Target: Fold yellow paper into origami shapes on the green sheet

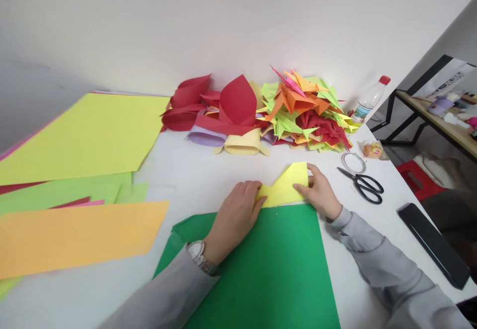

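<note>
Two hands in the one head view, both on a single yellow folded paper (286, 188) sitting dead centre of the frame, right at the top edge of a green sheet (268, 269). The left hand (238, 212) lies knuckles up with its fingertips pressing the paper's left end down, not gripping it. The right hand (320, 192) pinches the right edge, thumb on top.

Quick count of the rest: one wristwatch (197, 255) on the left wrist, one pair of black scissors (363, 186) and one tape roll (353, 162) just right of the right hand, one snack packet (373, 149), and one red-capped plastic bottle (368, 98) at upper right. One big heap of folded paper shapes (305, 113) sits above centre, way too many to count, with curled red sheets (223, 103) left of it. On the left of the white table (179, 170) are a lime sheet (85, 135) and an orange sheet (74, 234), plus a few more layered under them.

Nothing lies between the hands and the paper. The green sheet is cut off at the bottom, and the black flat thing (432, 242) at lower right I can't identify.
</note>
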`<action>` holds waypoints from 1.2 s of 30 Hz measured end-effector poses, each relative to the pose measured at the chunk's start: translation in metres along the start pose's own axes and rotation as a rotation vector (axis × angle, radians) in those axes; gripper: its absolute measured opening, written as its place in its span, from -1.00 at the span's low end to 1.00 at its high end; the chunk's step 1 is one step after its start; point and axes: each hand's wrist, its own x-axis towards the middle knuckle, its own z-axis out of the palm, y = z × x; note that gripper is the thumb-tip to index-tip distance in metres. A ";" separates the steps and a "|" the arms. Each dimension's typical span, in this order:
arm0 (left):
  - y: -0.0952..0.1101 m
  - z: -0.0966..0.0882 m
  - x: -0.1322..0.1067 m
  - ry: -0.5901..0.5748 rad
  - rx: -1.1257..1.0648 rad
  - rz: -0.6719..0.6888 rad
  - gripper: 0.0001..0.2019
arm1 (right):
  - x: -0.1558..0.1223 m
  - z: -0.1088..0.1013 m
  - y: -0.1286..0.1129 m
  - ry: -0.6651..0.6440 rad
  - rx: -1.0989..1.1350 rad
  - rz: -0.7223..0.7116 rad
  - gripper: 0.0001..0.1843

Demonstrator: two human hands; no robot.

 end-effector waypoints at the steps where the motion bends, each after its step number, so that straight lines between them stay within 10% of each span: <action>1: 0.002 -0.001 0.000 0.024 0.070 0.029 -0.82 | 0.000 0.001 0.000 0.035 -0.076 -0.003 -0.29; 8: 0.026 -0.005 -0.014 -0.080 0.375 0.231 -0.70 | -0.004 0.008 -0.004 0.192 -0.446 -0.133 -0.20; 15: 0.058 0.014 -0.042 -0.054 0.463 0.148 -0.56 | -0.009 0.007 -0.002 0.218 -0.498 -0.166 -0.34; 36: 0.060 0.010 -0.033 -0.135 0.473 0.021 -0.44 | -0.004 0.008 0.004 0.249 -0.653 -0.168 -0.49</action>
